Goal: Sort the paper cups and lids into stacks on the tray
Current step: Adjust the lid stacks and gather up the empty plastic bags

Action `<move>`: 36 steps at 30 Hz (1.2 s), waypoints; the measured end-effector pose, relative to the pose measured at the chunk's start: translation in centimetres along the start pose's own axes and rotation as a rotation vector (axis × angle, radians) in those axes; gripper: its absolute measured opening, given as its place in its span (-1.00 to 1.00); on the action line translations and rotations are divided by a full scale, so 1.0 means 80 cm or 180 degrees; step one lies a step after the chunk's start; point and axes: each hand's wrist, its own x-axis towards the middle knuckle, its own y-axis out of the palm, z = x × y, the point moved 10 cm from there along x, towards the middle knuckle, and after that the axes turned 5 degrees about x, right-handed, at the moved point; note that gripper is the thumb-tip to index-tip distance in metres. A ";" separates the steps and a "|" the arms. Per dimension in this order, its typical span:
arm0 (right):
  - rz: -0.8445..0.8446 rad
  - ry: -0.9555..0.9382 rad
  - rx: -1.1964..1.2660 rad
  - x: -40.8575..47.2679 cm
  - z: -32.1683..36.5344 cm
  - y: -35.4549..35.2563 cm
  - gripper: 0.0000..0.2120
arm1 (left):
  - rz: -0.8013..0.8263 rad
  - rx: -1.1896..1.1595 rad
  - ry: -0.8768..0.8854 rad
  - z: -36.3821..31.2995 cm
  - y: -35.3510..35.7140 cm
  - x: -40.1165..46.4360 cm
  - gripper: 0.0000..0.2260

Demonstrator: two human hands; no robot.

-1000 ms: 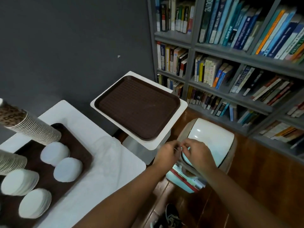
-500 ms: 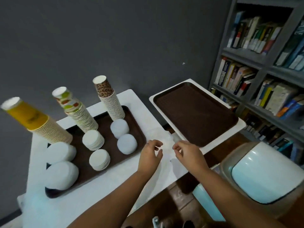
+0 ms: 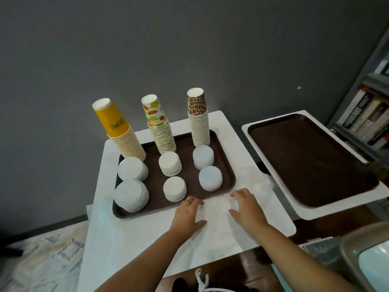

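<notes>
Paper cups (image 3: 160,125) stand in three inverted stacks at the back of a brown tray (image 3: 226,165), white lid stacks (image 3: 170,169) before them; left hand (image 3: 188,213) and right hand (image 3: 246,205) rest spread on the white table (image 3: 221,239).

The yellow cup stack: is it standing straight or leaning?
Leaning. The yellow cup stack tilts left toward its top, base on the tray.
</notes>
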 end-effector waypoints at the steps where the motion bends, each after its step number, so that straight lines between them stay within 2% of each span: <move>1: 0.0089 0.0084 -0.0056 0.001 -0.004 0.008 -0.52 | 0.0056 0.0059 0.0053 0.004 0.005 -0.002 -0.48; 3: 0.0256 0.0216 -0.0172 0.002 -0.009 0.022 -0.43 | 0.0143 0.0141 0.0125 0.008 0.013 -0.008 -0.42; 4: 0.0307 0.0243 -0.0217 0.003 -0.010 0.027 -0.45 | 0.0173 0.0161 0.0138 0.010 0.017 -0.010 -0.41; 9: 0.0347 0.0286 -0.0233 0.010 -0.006 0.036 -0.95 | 0.0158 0.0190 0.0235 0.015 0.020 -0.009 -0.40; 11: 0.0307 0.0281 -0.0168 0.014 -0.006 0.035 -0.93 | 0.0144 0.0167 0.0264 0.017 0.020 -0.009 -0.40; 13: -0.0062 0.0190 0.0042 0.019 -0.006 0.017 -0.93 | 0.0134 0.0125 0.0313 0.018 0.019 -0.009 -0.40; 15: -0.0655 0.0191 -0.0158 0.023 -0.012 -0.017 -0.74 | 0.0121 0.0079 0.0378 0.018 0.017 -0.008 -0.41; 17: -0.0967 0.0518 -0.0505 0.026 -0.029 -0.043 -0.48 | 0.0105 0.0022 0.0420 0.019 0.015 -0.008 -0.42; 19: -0.0747 0.0989 -0.0698 0.028 -0.054 -0.047 -0.28 | 0.0127 0.0027 0.0437 0.021 0.015 -0.008 -0.42; 21: -0.0471 0.1303 -0.0579 0.032 -0.075 -0.042 -0.22 | 0.0142 0.0038 0.0441 0.022 0.016 -0.008 -0.42; 23: -0.0295 0.1304 -0.0182 0.038 -0.081 -0.033 -0.37 | 0.0167 0.0050 0.0466 0.022 0.016 -0.006 -0.42; 26: -0.0137 0.1024 -0.0011 0.043 -0.065 -0.029 -0.87 | 0.0194 0.0084 0.0489 0.021 0.015 -0.004 -0.43; 31: -0.0091 0.0822 0.0399 0.043 -0.013 -0.065 -0.80 | -0.0032 -0.0448 0.0298 0.024 -0.006 0.000 -0.57; 34: 0.0019 0.0631 0.0522 0.043 0.032 -0.098 -0.76 | -0.0392 -0.1296 0.0128 0.016 -0.047 0.006 -0.67; 36: 0.0024 0.0375 0.0671 0.040 0.069 -0.124 -0.73 | -0.0531 -0.1933 0.0088 0.011 -0.076 0.018 -0.65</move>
